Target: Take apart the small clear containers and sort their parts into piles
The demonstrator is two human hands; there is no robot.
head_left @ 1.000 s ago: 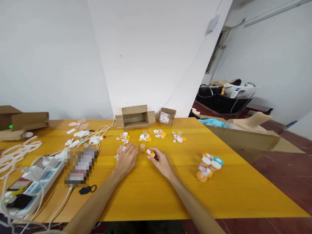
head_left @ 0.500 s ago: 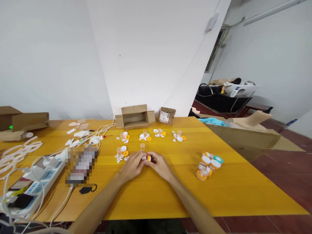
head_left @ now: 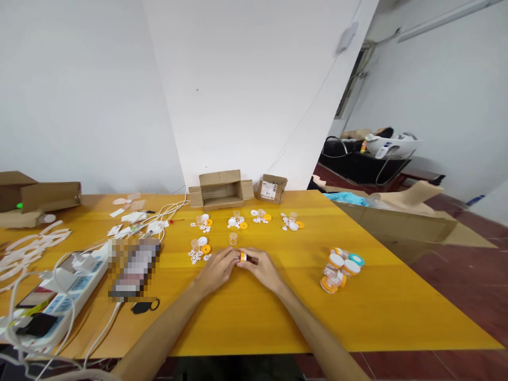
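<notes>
Just above the table, fingers closed, my left hand [head_left: 220,269] and my right hand [head_left: 262,268] meet around a small orange-and-white lid [head_left: 243,256]. The right fingers grip the lid's side. At its left, my left fingertips pinch small white parts, mostly covered by the fingers. Right behind the hands stands a clear plastic cup [head_left: 233,239]. To the left lies a group with another clear cup [head_left: 194,245], an orange ring lid [head_left: 205,248], a white disc [head_left: 202,241] and several white perforated pieces [head_left: 195,256].
Similar groups of parts lie in a row farther back, including an orange lid [head_left: 243,226]. Assembled jars [head_left: 336,261] cluster at the right. An open cardboard box [head_left: 222,198] and a smaller box [head_left: 271,189] stand by the wall. A power strip [head_left: 79,291] with cables occupies the left.
The white parts between my hands showed more before; now my left fingers cover most of them. Both hands stay in nearly the same place. The whole view has shifted very slightly.
</notes>
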